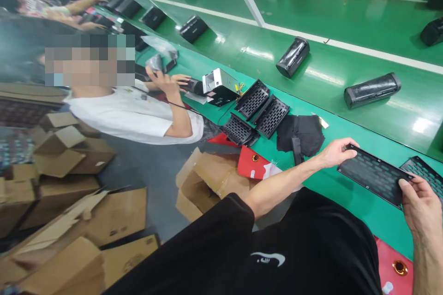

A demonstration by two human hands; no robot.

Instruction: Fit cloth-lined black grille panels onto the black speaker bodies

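Both my hands hold one flat black grille panel point(374, 175) with rows of slots, above the green table point(332, 189). My left hand point(335, 152) grips its left end, fingers curled over the top edge. My right hand point(420, 207) pinches its right end. A second black grille point(424, 173) lies on the table just behind the held one. A pile of black cloth point(300, 134) lies left of my left hand.
Several black slotted grilles point(258, 110) lie stacked further left. Two black cylindrical speakers point(372, 90) point(292, 56) rest on the green conveyor. A co-worker in a white shirt point(134, 115) works at the table to my left. Cardboard boxes point(69, 212) crowd the floor.
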